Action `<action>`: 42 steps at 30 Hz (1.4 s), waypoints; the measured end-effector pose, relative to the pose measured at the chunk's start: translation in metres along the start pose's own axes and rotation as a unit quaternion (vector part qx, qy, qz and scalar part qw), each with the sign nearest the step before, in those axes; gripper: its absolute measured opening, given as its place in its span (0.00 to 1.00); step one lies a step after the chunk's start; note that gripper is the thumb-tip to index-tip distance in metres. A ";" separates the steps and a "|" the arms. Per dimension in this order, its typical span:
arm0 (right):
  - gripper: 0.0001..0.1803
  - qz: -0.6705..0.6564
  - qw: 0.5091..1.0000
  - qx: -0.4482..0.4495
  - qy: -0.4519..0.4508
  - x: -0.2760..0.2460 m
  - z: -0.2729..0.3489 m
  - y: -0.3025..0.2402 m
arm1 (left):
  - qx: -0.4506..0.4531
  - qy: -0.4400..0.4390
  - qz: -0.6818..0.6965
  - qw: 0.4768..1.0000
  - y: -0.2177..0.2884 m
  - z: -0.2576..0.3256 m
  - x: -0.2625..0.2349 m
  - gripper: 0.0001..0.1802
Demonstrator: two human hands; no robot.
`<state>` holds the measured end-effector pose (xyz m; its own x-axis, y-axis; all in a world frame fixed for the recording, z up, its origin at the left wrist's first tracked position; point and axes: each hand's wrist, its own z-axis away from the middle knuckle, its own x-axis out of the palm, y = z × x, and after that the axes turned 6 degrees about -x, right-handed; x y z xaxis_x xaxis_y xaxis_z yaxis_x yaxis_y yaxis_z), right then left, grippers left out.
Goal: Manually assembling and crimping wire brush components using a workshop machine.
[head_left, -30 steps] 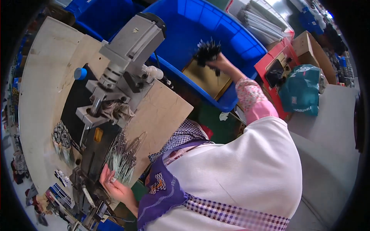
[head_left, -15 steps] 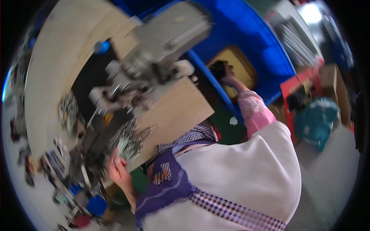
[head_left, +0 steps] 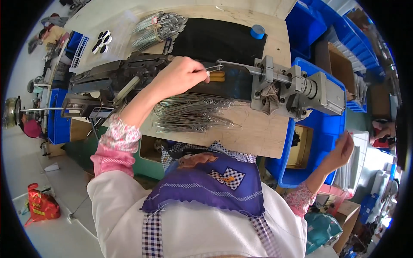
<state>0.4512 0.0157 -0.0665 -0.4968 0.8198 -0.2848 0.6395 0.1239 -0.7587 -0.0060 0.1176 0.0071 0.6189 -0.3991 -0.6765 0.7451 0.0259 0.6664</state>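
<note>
Head view: the left hand (head_left: 184,76) is raised over the dark metal bench fixture (head_left: 124,71), palm down, thumb and forefinger pinched together on a thin silvery metal wire piece (head_left: 213,68). The wire piece projects to the right of those fingertips, toward the end of a slim grey metal bar (head_left: 241,66); whether the two touch cannot be determined. A small yellow rectangular block (head_left: 217,76) sits just beside the same fingertips, to their right.

On the body side of the left hand, a loose spread of silvery wire pieces (head_left: 193,112) lies on the pale wooden tabletop (head_left: 262,135). Beyond the hand is a second gathered bundle of silvery wires (head_left: 157,31), adjoining a flat black mat (head_left: 217,41). A round bright-blue cap (head_left: 257,31) rests at the mat's far right corner. Farther right of the hand stands a grey metal motor unit (head_left: 323,93).

The right hand (head_left: 340,152) is well apart from the left, beside the large blue plastic bin (head_left: 322,137), fingers loosely bent; whether it has hold of anything cannot be determined. To its left, inside the bin, is a tan rectangular tray (head_left: 302,150) with a dark bristly bunch (head_left: 296,138).
</note>
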 end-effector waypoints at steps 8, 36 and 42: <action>0.07 -0.098 0.746 -0.513 -0.414 0.213 0.057 -0.215 | 0.173 0.221 -0.210 0.937 -0.016 -0.001 -0.008 0.08; 0.05 -0.252 0.737 -0.336 -0.530 0.296 0.095 -0.234 | 0.128 -0.263 0.873 0.391 -0.092 0.072 -0.013 0.36; 0.06 -0.215 0.738 -0.378 -0.516 0.305 0.097 -0.233 | -0.055 0.103 0.476 0.872 -0.047 0.055 0.049 0.14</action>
<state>0.0939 0.1829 -0.0336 -0.6825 -0.2000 -0.7030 0.2430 0.8450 -0.4764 -0.0245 0.0462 -0.0399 0.9928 0.0245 0.1170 -0.1182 0.3485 0.9298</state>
